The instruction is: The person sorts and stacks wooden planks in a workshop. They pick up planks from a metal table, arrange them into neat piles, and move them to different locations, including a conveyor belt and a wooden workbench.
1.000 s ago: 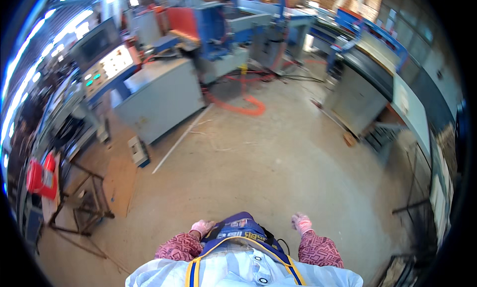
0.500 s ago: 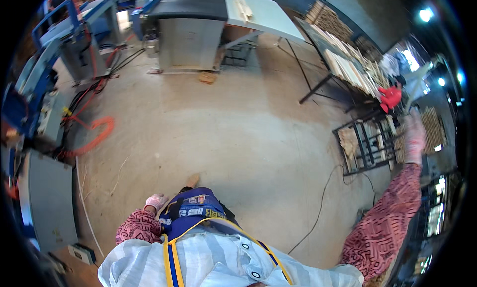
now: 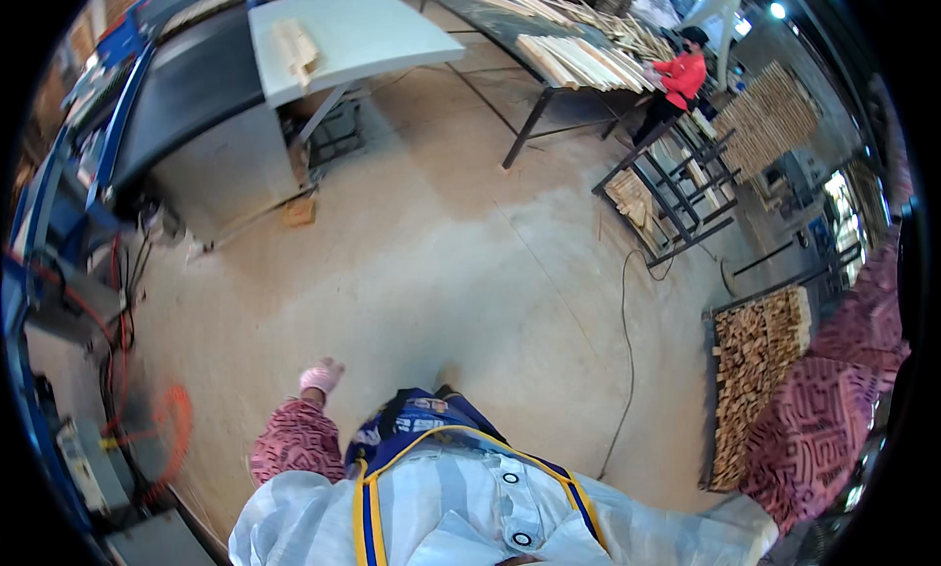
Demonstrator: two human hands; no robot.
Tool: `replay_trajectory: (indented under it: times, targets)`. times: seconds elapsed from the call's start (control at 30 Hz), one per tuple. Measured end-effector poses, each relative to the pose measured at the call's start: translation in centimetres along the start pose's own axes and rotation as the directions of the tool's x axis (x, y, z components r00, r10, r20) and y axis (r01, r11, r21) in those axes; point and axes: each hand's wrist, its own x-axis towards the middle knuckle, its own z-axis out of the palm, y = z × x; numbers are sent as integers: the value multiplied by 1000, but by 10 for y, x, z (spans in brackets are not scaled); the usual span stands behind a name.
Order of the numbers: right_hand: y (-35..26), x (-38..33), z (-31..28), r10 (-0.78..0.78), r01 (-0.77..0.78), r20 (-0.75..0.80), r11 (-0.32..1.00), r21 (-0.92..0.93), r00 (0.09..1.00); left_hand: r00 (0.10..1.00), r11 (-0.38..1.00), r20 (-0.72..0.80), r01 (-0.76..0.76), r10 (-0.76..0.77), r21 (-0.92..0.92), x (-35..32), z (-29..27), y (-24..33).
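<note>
My left hand (image 3: 321, 376), in a pale pink-and-white glove, hangs over the floor just left of my blue apron (image 3: 417, 416). Its fingers look loosely parted, with nothing seen in them. My right arm, in a pink patterned sleeve (image 3: 818, 419), is raised along the right rim of the picture. The right hand (image 3: 896, 159) is dim and smeared at that edge, so its fingers cannot be made out. Neither hand visibly touches anything.
A white-topped table (image 3: 392, 42) with wood strips (image 3: 294, 51) adjoins a machine at left. At back right, a co-worker in red (image 3: 683, 76) stands by a dark table (image 3: 490, 22) of strips. A black metal rack (image 3: 676, 189), stacked wood pieces (image 3: 753, 370) and a floor cable (image 3: 627, 350) lie right.
My view has swung rightward, and the machine side has slid left. My left hand has lifted forward from the apron's side. My right arm has moved farther out toward the rim.
</note>
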Motion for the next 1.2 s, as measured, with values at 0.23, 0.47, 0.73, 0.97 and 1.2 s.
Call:
replay_trajectory:
  times: [0.23, 0.47, 0.73, 0.97, 1.2]
  targets:
    - [375, -227, 356, 486, -515, 174, 825, 233, 856, 904, 911, 120, -408, 411, -54, 113, 14, 265]
    - [271, -354, 539, 120, -716, 956, 689, 114, 268, 816, 820, 95, -571, 571, -27, 100, -106, 447]
    - [352, -225, 522, -51, -762, 998, 648, 6, -35, 602, 776, 493, -534, 628, -337, 76, -237, 623]
    - [436, -55, 567, 203, -508, 977, 850, -143, 65, 542, 600, 717, -771, 439, 215, 249, -247, 799]
    - [546, 0, 621, 302, -480, 944, 853, -204, 135, 657, 219, 667, -750, 352, 624, 294, -242, 983]
